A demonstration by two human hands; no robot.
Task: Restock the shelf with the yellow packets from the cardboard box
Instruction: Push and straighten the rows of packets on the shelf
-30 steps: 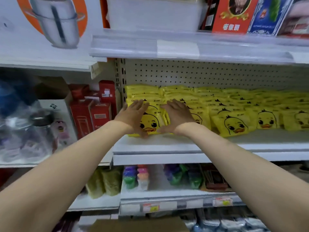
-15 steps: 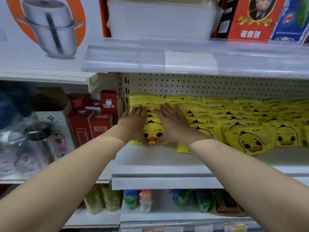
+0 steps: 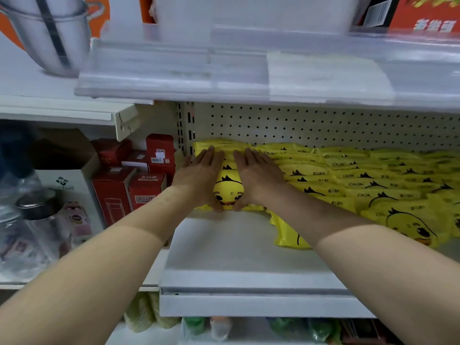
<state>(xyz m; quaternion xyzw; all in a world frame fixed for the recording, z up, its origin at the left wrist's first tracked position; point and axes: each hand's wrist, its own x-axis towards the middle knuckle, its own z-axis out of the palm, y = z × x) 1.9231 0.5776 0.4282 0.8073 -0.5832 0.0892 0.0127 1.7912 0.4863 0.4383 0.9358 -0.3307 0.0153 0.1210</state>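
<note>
Yellow packets [image 3: 227, 192] sit stacked at the left end of the shelf [image 3: 236, 247], left hand [image 3: 199, 175] and right hand [image 3: 258, 178] flat on top, fingers straight, pinching nothing, guessing just squashing the stack tidy.

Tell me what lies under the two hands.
The left hand and right hand press flat on the leftmost row of yellow packets; a duck face shows between them. Whatever the palms cover cannot be seen.

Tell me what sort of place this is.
Most likely a shop aisle: white shelving with a pegboard back, a clear label strip along the upper shelf edge, and many identical yellow duck packets stacked in rows.
</note>
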